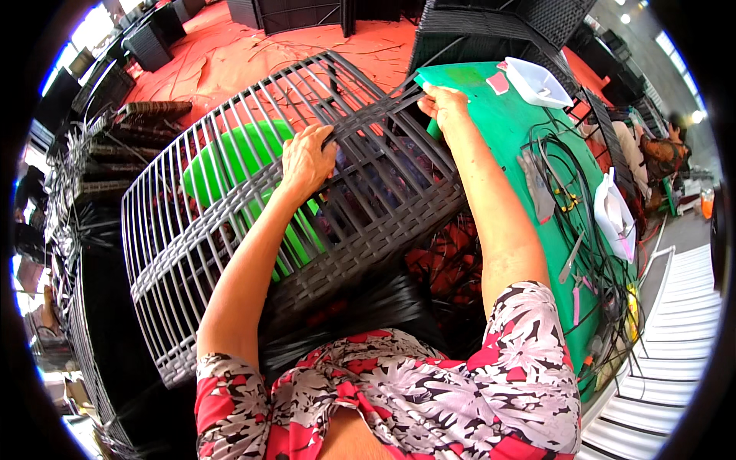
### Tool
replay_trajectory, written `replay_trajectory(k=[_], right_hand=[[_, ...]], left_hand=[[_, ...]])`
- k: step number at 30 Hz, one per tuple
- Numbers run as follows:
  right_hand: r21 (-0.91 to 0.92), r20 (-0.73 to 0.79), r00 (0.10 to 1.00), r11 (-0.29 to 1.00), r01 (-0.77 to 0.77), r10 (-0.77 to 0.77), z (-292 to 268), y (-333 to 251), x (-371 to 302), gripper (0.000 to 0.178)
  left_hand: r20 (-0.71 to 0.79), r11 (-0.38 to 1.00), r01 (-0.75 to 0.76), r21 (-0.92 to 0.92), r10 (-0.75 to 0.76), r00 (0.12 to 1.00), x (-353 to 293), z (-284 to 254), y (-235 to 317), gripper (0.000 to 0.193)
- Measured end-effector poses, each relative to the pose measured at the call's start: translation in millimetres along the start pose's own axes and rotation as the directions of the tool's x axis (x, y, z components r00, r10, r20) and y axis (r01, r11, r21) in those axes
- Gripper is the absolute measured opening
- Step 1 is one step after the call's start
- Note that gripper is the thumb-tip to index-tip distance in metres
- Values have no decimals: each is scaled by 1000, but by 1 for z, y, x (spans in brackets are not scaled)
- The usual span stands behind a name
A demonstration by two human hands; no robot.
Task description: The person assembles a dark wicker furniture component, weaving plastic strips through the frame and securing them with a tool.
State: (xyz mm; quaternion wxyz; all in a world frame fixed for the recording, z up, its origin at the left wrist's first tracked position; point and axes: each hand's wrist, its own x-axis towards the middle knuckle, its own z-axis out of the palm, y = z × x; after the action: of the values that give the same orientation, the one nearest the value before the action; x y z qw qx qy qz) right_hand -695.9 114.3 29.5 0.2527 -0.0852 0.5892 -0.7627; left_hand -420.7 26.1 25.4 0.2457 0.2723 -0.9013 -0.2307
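Observation:
A dark grey plastic-rattan panel (368, 244) with long slats and woven bands lies tilted across the space in front of me. My left hand (308, 159) is closed with curled fingers on the middle woven band, near the panel's centre. At the far right end of that band, my right hand (446, 107) pinches a dark rattan strip, its fingertips partly hidden. Its wrist passes over the edge of a green tabletop (475, 146). Bright green seats or boards (230, 161) show through the slats beneath.
Loose black strips (563, 165), a pink-handled tool (579, 299) and white plastic trays (537, 83) lie on the green table. Stacked woven pieces (107, 157) stand at left. Black wicker furniture (491, 38) stands on the red floor covering (215, 54). A person (667, 157) is at far right.

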Motion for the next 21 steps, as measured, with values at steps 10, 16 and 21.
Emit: replay_trajectory(k=[10, 16, 21], right_hand=[[-164, 447, 877, 947, 276, -179, -21, 45, 36, 17], [-396, 215, 973, 918, 11, 81, -67, 28, 130, 28], [-465, 152, 981, 885, -33, 117, -50, 31, 134, 23]], left_hand=[[-484, 859, 253, -445, -468, 739, -137, -183, -61, 21], [-667, 708, 348, -614, -702, 251, -311, -251, -171, 23], [-468, 583, 611, -535, -807, 360, -339, -235, -201, 27]])
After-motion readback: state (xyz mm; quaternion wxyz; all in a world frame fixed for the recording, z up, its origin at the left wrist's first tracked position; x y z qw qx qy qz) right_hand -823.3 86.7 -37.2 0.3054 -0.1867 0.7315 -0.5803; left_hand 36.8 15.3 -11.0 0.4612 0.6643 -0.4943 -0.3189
